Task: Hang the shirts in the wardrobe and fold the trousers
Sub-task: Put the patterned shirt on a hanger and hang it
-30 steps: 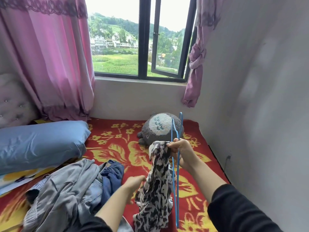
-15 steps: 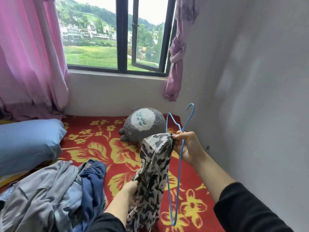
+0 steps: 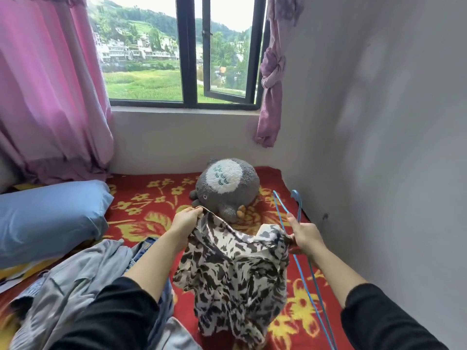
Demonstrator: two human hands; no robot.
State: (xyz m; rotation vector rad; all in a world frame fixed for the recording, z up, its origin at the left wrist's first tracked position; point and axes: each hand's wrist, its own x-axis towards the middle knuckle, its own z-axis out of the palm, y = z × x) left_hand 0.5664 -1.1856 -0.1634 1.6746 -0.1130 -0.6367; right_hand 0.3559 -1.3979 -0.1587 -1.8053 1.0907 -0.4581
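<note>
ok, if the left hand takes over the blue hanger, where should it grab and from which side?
Probably take the hanger at the neck just under its hook, coming from the left and above. That end sticks up free beyond the right hand; the wire nearer the person runs close beside the shirt, and the wall crowds the right.

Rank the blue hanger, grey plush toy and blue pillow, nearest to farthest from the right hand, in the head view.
1. Blue hanger: held in the right hand.
2. Grey plush toy: ahead, to its left.
3. Blue pillow: far left.
</note>
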